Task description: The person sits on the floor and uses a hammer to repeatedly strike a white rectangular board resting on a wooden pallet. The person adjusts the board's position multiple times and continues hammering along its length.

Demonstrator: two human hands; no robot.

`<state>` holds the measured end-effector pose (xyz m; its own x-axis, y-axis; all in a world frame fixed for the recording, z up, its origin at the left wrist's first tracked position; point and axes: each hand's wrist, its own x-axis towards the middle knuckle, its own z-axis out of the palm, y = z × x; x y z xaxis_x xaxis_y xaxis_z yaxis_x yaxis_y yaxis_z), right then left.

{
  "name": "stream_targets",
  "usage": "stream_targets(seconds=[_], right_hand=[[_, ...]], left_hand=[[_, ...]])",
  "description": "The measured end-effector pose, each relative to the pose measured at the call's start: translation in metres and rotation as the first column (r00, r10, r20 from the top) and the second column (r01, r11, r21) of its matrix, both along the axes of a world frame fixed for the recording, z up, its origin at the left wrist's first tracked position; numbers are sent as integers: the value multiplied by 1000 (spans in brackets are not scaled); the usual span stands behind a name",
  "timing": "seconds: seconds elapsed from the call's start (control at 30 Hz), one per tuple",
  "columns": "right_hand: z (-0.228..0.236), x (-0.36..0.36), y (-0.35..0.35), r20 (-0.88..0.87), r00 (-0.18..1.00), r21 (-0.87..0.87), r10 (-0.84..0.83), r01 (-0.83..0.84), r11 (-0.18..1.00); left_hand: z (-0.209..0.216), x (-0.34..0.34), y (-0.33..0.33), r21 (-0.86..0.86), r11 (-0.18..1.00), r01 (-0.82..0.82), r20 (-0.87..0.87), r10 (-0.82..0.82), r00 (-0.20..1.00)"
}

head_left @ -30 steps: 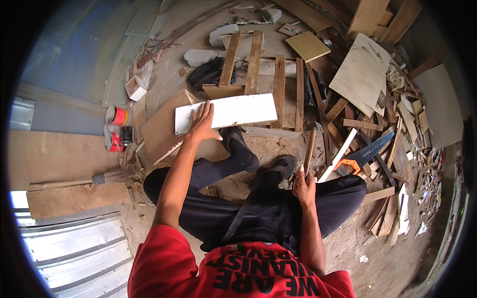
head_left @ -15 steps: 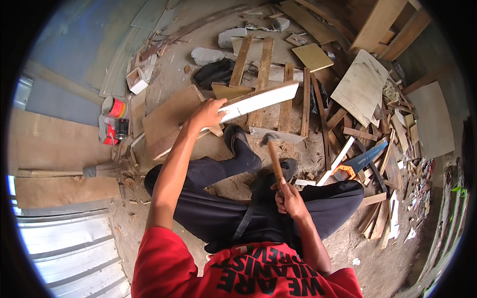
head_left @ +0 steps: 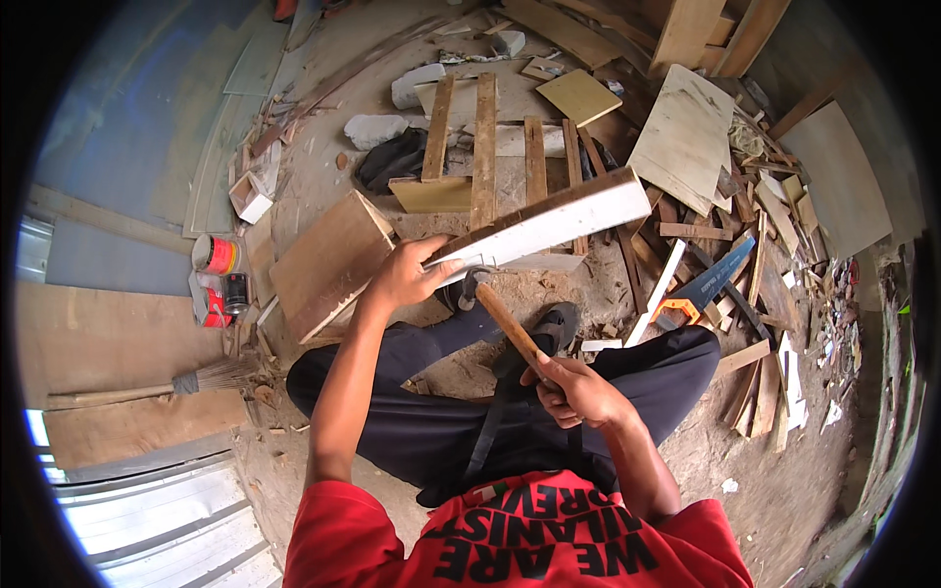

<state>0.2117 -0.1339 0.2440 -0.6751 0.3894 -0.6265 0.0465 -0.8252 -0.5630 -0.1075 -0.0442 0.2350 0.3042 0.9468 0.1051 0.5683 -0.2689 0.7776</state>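
Note:
My left hand (head_left: 410, 271) grips one end of a long wooden board (head_left: 569, 216), its near face white and its upper edge brown. The board slants up to the right, held above the ground. A thin dark mark or nail shows on the white face close to my fingers; which one I cannot tell. In my right hand (head_left: 576, 392) is a hammer (head_left: 508, 319), fingers wrapped round its wooden handle. Its metal head is just below the board's held end, and whether they touch is unclear.
A slatted wooden frame (head_left: 484, 147) lies beyond the board, and a brown wooden panel (head_left: 328, 260) leans at left. To the right are a handsaw (head_left: 714, 276) and a heap of wood scraps. Cans (head_left: 216, 254) and a broom (head_left: 211, 378) lie along the left side.
The board has come nearer and its free end has shifted right. The hammer head has swung left, close to the board's held end. My whole view has shifted slightly.

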Motion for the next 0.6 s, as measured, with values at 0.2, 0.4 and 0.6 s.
stream_targets(seconds=[0.2,0.4,0.6], right_hand=[[-2,9,0,-28,999,-67,-35,33,997],[-5,2,-5,-30,995,-29,-91,90,996],[-21,-4,-12,-10,991,110,-136,137,985]], left_hand=[[0,12,-3,52,998,46,-21,-45,999],[-17,29,-7,157,980,-123,-5,125,992],[-29,45,-5,243,940,-239,120,215,969]])
